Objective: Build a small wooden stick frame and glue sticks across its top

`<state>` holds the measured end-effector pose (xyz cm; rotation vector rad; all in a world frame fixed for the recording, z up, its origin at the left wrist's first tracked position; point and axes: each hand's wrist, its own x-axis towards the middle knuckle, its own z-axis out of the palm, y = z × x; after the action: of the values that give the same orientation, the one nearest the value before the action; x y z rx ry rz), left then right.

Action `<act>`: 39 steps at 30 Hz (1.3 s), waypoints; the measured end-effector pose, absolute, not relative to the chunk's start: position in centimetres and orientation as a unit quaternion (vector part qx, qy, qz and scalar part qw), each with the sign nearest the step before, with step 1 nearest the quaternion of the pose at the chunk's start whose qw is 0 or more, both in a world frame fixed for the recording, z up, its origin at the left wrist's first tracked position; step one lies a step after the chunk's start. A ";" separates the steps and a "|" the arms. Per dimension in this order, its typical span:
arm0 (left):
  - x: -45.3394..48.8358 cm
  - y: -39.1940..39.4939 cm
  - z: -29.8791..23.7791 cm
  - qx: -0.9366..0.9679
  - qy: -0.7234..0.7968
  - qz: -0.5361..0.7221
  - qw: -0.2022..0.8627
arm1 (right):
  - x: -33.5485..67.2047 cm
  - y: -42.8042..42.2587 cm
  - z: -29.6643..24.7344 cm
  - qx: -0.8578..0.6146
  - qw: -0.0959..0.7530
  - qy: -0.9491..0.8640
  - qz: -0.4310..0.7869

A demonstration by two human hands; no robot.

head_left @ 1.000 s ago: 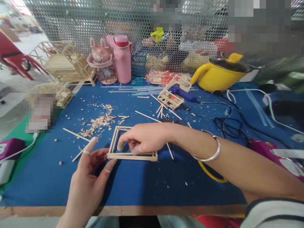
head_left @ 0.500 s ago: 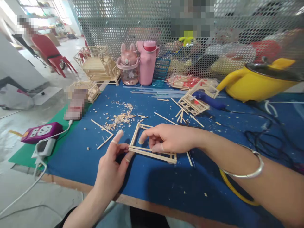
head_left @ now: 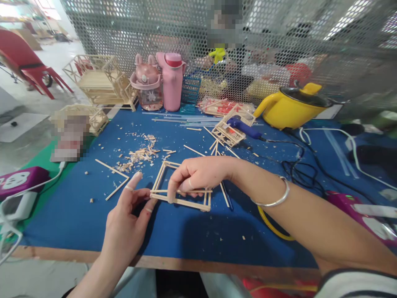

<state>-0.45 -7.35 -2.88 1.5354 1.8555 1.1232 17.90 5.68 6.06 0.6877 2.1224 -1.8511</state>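
frame [head_left: 192,204]: a thin wooden rectangle near the middle of the surface [head_left: 77,223], between the two hands
left hand [head_left: 124,223]: thumb and fingers pinch the frame's near left corner
right hand [head_left: 203,176]: fingers grasp a stick [head_left: 161,191] that runs along the frame's near side
surface: blue, with a wood-toned front edge; scraps [head_left: 144,154] lie heaped beyond the frame
glue gun [head_left: 245,127]: blue, lying over a small wooden model [head_left: 218,129]
back edge: a pink bottle [head_left: 173,89] just beside a clear jug [head_left: 151,99]; a yellow pot [head_left: 288,109] farther right
left edge: a phone [head_left: 70,145], blurred, and a larger wooden model [head_left: 101,85] behind it
room: a perforated screen [head_left: 124,29] rises behind the surface; a red chair [head_left: 27,58] stands on the grey floor [head_left: 34,105] at the left
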 end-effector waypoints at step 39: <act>-0.4 -6.8 -2.5 0.601 0.651 0.432 0.170 | 18.4 4.3 4.8 0.367 0.072 0.786 -0.492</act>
<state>-0.42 -6.80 -2.46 1.7066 1.8501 1.2268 18.41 4.35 4.78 1.1019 2.3630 -1.4770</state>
